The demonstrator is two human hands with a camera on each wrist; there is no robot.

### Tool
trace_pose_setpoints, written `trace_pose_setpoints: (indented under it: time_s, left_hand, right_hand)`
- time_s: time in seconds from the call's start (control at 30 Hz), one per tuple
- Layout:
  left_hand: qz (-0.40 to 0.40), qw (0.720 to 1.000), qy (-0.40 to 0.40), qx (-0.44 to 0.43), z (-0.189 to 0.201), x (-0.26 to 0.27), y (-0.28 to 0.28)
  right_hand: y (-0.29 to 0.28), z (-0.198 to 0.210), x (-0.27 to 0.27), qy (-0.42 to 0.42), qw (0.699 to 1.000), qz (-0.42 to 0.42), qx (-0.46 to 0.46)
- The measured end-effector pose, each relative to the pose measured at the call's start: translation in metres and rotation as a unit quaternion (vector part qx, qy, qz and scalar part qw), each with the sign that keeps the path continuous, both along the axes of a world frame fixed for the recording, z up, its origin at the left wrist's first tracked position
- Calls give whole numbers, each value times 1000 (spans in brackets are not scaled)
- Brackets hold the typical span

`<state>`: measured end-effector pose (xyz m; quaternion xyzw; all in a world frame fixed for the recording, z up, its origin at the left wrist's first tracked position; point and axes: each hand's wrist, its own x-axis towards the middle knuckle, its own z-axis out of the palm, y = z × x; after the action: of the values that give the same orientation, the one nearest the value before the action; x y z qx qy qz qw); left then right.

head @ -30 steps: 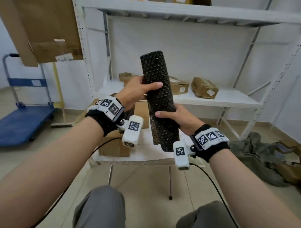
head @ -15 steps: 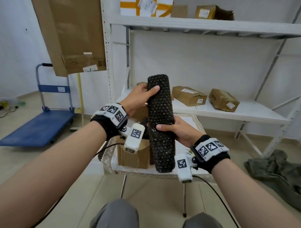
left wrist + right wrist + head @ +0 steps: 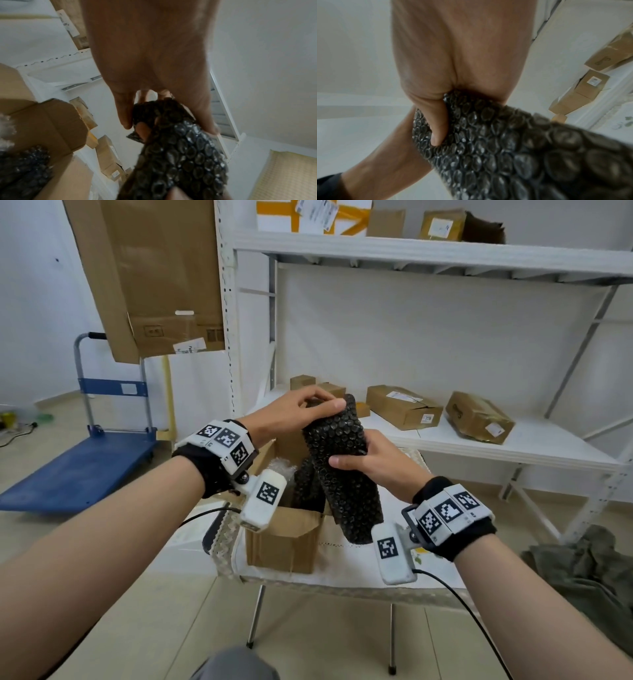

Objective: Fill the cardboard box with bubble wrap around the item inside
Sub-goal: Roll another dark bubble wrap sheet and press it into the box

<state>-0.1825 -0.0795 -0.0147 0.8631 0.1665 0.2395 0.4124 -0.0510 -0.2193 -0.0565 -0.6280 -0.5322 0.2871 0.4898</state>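
Note:
A roll of black bubble wrap is held tilted in the air, just above and to the right of the open cardboard box. My left hand pinches the roll's top end, where a loose edge is lifted. My right hand grips the roll's middle, thumb pressed into the bubbles. Inside the box stands more black bubble wrap beside a clear-wrapped item; the box's contents are partly hidden by my left wrist camera.
The box stands on a small white-clothed table with metal legs. Behind it a white metal shelf carries several cardboard parcels. A blue trolley is parked at the left. Crumpled green cloth lies on the floor at the right.
The roll has come down from upright and high to tilted just over the box. My left hand has slid from the roll's side up to its top end. The view has tilted upward.

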Motion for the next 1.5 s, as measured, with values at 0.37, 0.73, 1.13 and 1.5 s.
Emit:
trace_pose_setpoints:
  time_s: [0.37,0.73,1.13,1.5]
  left_hand:
    - [-24,993,90,75,-21,-9,12]
    - [-15,994,39,99,-21,-7,15]
    - [10,989,38,145,-16,-4,16]
    - [113,972,-62,-198,-13,4,9]
  right_hand:
    - [12,-5,-10,-86,996,11,0]
    - [17,-4,-12,-42,999,5,-10]
    - [4,-3,0,75,997,-8,-6]
    - [12,-5,-5,278,958,-30,61]
